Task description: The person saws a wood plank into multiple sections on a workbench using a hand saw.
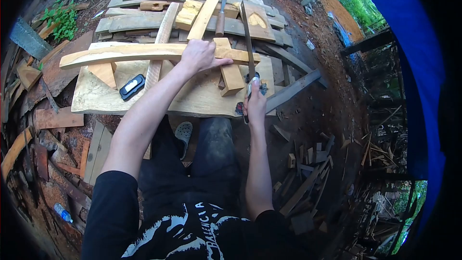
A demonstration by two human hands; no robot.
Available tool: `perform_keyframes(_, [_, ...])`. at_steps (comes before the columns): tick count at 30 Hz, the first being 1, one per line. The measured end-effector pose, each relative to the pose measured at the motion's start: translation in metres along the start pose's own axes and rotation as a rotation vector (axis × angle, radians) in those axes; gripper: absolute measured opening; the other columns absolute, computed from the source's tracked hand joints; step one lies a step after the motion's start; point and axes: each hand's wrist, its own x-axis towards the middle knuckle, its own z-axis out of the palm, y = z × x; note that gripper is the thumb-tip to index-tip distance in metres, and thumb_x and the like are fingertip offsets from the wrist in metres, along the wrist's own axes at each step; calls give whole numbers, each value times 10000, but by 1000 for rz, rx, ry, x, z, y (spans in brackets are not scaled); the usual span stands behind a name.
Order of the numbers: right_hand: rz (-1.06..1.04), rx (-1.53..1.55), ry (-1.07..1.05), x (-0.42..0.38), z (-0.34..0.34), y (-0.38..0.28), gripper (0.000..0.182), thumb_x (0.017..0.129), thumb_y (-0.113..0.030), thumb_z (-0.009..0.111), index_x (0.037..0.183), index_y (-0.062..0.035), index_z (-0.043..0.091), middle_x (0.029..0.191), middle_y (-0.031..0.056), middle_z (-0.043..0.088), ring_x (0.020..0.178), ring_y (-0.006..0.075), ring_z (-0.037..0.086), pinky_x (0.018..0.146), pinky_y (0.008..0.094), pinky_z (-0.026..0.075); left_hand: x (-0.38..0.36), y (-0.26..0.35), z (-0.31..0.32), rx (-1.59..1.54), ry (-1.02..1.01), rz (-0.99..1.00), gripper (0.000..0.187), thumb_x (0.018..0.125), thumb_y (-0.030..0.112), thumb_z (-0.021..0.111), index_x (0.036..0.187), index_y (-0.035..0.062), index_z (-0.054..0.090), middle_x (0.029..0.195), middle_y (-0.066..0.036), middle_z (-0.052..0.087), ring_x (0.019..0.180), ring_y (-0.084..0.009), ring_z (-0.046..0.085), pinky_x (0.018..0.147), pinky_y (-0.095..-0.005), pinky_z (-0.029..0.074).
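My left hand (198, 57) presses down on a long, slightly curved wooden piece (130, 53), its fingers wrapped over the top edge and the thumb pointing right. That piece lies across a wooden block (232, 78) on the workbench slab (187, 98). In my right hand (256, 102) is the handle of a handsaw (248, 38). The saw's blade points away from me and crosses the curved piece close to its right end. A black case (132, 87) with a pale centre lies on the slab, left of my left forearm.
Behind the curved piece lie a chisel (220, 23), a straight wooden strip (207, 10) and stacked planks (130, 21). Angled wooden legs (293, 90) stick out at the right. Offcuts (308, 163) litter the ground. A plastic bottle (62, 213) lies at lower left. A blue tarp (399, 29) hangs at right.
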Motion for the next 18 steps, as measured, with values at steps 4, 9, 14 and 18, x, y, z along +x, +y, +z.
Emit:
perform_keyframes(4, [-16, 46, -8, -25, 1, 10, 605, 1079, -577, 417, 768, -68, 521, 508, -28, 405, 385, 77, 381, 381, 259, 307, -1, 1, 0, 31, -18, -22, 926, 803, 911, 485, 699, 19, 709, 632, -151, 686, 607, -286, 711, 595, -395, 542])
perform_keyframes(9, [-80, -6, -29, -119, -49, 68, 554, 1116, -473, 348, 802, -57, 535, 525, -12, 433, 397, 84, 404, 388, 259, 317, 0, 1, 2, 18, -47, -47, 927, 805, 915, 475, 709, 26, 716, 646, -137, 694, 619, -267, 715, 603, -386, 530])
perform_keyframes(14, [41, -12, -63, -215, -94, 82, 556, 1099, -513, 355, 901, -31, 549, 542, 6, 449, 415, 86, 413, 401, 253, 328, 0, -3, 5, 36, -8, 3, 920, 820, 903, 473, 682, 22, 699, 619, -138, 677, 599, -276, 706, 580, -381, 538])
perform_keyframes(18, [82, 33, -49, -196, -87, 56, 492, 1090, -470, 443, 867, -45, 552, 571, -38, 421, 478, 38, 418, 441, 217, 300, 1, -6, 6, 5, 3, 35, 915, 824, 892, 484, 646, 16, 682, 587, -148, 658, 580, -286, 700, 558, -382, 542])
